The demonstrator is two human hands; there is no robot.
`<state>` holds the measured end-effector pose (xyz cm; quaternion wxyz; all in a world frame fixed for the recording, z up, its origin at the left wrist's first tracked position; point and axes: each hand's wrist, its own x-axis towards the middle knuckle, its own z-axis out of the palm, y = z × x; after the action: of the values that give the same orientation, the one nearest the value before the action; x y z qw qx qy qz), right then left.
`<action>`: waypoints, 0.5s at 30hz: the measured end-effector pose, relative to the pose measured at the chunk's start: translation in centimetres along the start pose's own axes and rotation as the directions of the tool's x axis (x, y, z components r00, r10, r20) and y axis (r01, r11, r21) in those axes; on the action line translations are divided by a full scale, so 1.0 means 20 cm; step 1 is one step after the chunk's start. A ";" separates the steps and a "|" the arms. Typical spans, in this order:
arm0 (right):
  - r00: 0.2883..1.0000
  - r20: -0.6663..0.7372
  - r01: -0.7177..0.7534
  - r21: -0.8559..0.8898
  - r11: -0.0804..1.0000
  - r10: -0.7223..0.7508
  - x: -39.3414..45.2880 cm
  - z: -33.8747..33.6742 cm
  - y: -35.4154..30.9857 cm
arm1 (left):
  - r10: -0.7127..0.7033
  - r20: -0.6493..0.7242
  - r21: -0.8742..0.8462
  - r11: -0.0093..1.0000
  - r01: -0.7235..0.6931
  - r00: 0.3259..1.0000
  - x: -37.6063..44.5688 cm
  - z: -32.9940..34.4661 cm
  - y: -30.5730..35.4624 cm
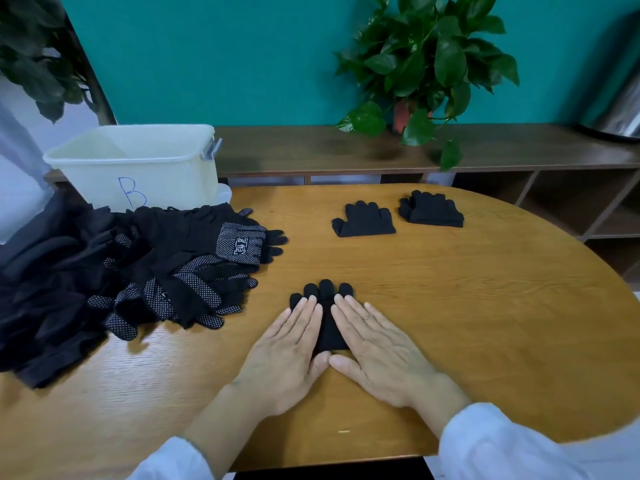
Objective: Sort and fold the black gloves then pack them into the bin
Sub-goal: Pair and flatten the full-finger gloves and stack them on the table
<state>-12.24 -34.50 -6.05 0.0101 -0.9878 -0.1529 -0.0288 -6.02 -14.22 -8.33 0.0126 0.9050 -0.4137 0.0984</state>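
A black glove [326, 323] lies flat on the wooden table [485, 306], fingers pointing away from me. My left hand [287, 351] and my right hand [377, 348] press on it side by side with straight fingers, covering its edges. Two folded black glove stacks sit farther back, one [365, 220] in the middle and one [431, 209] to its right. A big heap of unsorted black gloves [138, 268], some with white dots, fills the table's left side. Behind the heap stands a cream plastic bin [145, 168] marked "B".
A low wooden shelf [381, 150] runs along the teal wall, with a potted plant [426, 71] on it and a metal object [620, 109] at the far right. Another plant [38, 57] hangs at the upper left.
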 end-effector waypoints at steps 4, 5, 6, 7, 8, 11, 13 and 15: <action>0.996 -0.077 -0.059 -0.113 0.992 0.051 -0.02 0.01 0.05 | -0.048 0.018 -0.100 0.994 0.050 0.999 -0.01 -0.04 -0.04; 0.993 -0.096 -0.075 -0.112 0.991 0.064 -0.04 0.01 0.06 | -0.049 0.029 -0.138 0.989 0.052 0.998 -0.02 -0.05 -0.05; 0.990 -0.117 -0.096 -0.107 0.990 0.083 -0.06 0.00 0.07 | -0.044 0.032 -0.156 0.987 0.048 0.999 -0.03 -0.06 -0.07; 0.985 -0.148 -0.110 -0.110 0.988 0.094 -0.07 -0.01 0.07 | -0.039 -0.023 -0.153 0.988 0.035 0.999 -0.03 -0.07 -0.08; 0.980 -0.178 -0.107 -0.118 0.987 0.085 -0.08 -0.02 0.08 | -0.025 -0.090 -0.125 0.992 0.014 0.996 -0.03 -0.10 -0.09; 0.974 -0.222 -0.002 -0.156 0.988 -0.033 -0.06 -0.03 0.04 | 0.101 -0.086 -0.089 0.990 -0.109 0.991 -0.01 -0.12 -0.10; 0.972 -0.221 0.047 -0.161 0.986 -0.082 -0.03 -0.01 0.02 | 0.172 -0.063 -0.129 0.975 -0.179 0.983 0.02 -0.11 -0.10; 0.972 -0.219 0.057 -0.134 0.989 -0.085 0.00 0.00 0.01 | 0.176 -0.067 -0.155 0.971 -0.184 0.982 0.05 -0.09 -0.12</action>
<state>-12.14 -34.70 -6.00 -0.0365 -0.9707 -0.1840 -0.1499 -3.95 -13.17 -6.17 0.0871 0.8568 -0.5003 0.0894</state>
